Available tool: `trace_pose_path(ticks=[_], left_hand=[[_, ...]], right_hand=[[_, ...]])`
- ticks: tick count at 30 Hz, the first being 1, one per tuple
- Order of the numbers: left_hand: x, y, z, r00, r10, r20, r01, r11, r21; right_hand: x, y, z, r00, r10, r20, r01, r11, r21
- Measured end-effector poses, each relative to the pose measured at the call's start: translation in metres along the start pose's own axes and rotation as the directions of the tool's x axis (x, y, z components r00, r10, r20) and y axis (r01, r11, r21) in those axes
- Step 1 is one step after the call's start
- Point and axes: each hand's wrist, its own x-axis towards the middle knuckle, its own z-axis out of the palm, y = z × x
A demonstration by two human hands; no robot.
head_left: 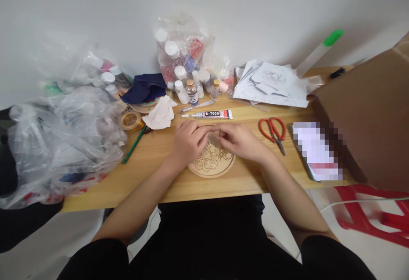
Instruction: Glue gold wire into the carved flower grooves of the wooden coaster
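Note:
A round wooden board [212, 172] lies near the table's front edge, with a flower outline in gold-coloured wire [207, 156] on its face. Over its far half my left hand [190, 141] is closed, fingers bent and thumb pressed in. My right hand [238, 140] is closed too, its fingertips pinched almost against those of the left. Whatever sits between the fingertips is too small to make out. Just beyond both hands lies a tube of B-7000 glue [212, 114]. Red-handled pliers [275, 133] rest to the right of my right hand.
Plastic bags [70, 131] fill the left side, near a green pencil [134, 146] and a wire spool [131, 121]. Small bottles [192, 92] and paper drawings [271, 84] stand or lie at the back. A phone [316, 152] and a cardboard box [367, 114] are on the right.

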Motion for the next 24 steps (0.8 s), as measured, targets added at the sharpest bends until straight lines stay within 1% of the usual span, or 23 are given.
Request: trace_pose_path(ticks=[6,10,19,24], left_hand=[[0.0004,0.0012,0.0004,0.998,0.027,-0.049,-0.024,0.998,0.061],[0.0007,0.0017,0.0003,0.997,0.042,-0.06,-0.037,0.996,0.079],[-0.0002,0.0002,0.0007,0.998,0.06,-0.002,-0.06,0.996,0.06],[-0.0002,-0.0003,0.0003,0.997,0.077,0.018,-0.078,0.996,0.045]], right_hand=[[-0.0001,-0.0001,0.0024,0.999,0.035,0.007,-0.035,0.999,0.004],[-0.0008,-0.0005,0.0018,0.999,0.048,0.001,-0.048,0.999,0.012],[-0.0019,-0.0016,0.0028,0.998,0.056,0.024,-0.055,0.998,-0.018],[-0.0021,-0.0008,0.0013,0.999,0.025,0.045,-0.024,1.0,-0.014]])
